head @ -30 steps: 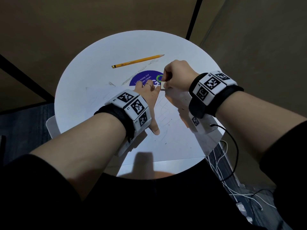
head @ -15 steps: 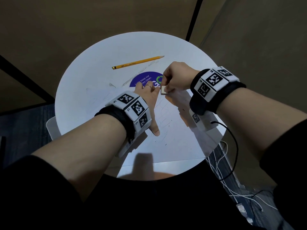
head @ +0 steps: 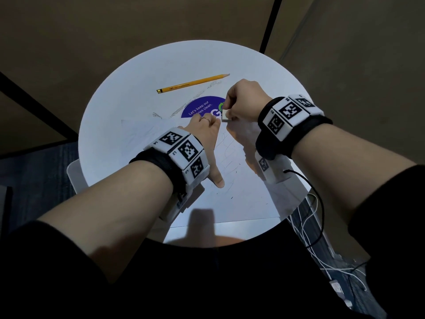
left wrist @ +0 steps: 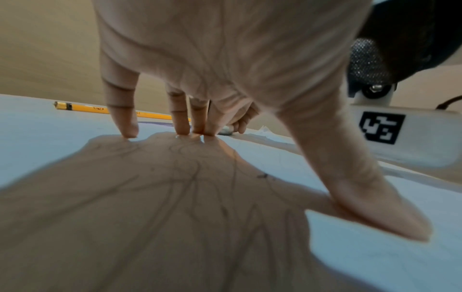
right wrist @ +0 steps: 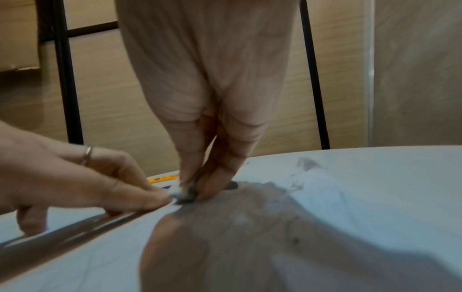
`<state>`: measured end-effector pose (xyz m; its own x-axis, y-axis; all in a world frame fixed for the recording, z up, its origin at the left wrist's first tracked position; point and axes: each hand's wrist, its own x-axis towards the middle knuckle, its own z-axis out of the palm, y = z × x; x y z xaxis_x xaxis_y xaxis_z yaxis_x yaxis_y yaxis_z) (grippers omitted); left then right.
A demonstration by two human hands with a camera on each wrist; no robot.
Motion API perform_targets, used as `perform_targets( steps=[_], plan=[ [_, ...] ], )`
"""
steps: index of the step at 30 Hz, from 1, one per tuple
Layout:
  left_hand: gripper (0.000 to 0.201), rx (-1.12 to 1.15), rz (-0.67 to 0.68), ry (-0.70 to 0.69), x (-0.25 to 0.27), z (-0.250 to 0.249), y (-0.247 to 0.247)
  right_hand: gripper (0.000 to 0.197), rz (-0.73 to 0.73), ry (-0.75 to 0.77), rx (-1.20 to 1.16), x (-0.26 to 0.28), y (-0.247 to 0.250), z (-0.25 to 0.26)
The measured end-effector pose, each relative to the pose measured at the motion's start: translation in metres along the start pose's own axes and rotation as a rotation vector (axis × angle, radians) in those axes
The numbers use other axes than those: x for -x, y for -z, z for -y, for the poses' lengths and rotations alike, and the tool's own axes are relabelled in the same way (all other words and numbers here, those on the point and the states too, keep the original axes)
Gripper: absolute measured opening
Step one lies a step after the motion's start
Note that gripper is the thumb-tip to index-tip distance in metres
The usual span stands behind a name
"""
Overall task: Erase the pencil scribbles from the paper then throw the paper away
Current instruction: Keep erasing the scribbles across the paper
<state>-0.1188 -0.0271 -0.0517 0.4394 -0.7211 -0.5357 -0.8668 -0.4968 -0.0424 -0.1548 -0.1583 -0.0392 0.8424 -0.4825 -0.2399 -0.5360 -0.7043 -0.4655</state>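
Erasing under way at the paper's far edge

Head view: the right hand (head: 245, 101) pinches the eraser (head: 225, 115), which has shifted slightly along the far edge of the paper (head: 248, 199) over the last second; scribbles nearer the person remain. Left wrist view: the left hand (left wrist: 212, 65) presses the paper flat, fingers straight and spread. Right wrist view: the eraser (right wrist: 183, 194) touches the paper beside the left fingertips (right wrist: 152, 201), so rubbing continues.

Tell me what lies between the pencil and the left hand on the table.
In the head view, a blue round sticker and eraser crumbs lie between the pencil and the left hand.
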Motion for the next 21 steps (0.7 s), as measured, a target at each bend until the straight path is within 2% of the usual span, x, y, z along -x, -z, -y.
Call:
perform_targets(
  steps=[4, 9, 14, 19, 21],
  plan=[
    [0.141, -0.003, 0.001, 0.0, -0.0001, -0.0024, 0.0006, 0.014, 0.128, 0.005, 0.0, 0.0051, 0.0021, -0.0011],
    [0.141, 0.009, 0.004, 0.012, 0.0009, -0.0024, -0.0003, 0.018, -0.024, 0.021, 0.021, 0.0011, -0.0035, 0.0041],
    [0.143, 0.017, -0.003, 0.017, -0.0018, -0.0019, -0.0009, 0.016, 0.08, 0.031, 0.046, 0.005, 0.0028, 0.0029],
    [0.145, 0.003, 0.008, 0.025, -0.0007, -0.0015, -0.0027, 0.018, -0.034, 0.04, 0.037, 0.0004, -0.0028, 0.0062],
    [0.144, 0.016, -0.007, 0.022, -0.001, -0.0009, -0.0025, 0.016, -0.01, 0.042, 0.031, 0.0022, -0.0012, 0.005]
  ],
)
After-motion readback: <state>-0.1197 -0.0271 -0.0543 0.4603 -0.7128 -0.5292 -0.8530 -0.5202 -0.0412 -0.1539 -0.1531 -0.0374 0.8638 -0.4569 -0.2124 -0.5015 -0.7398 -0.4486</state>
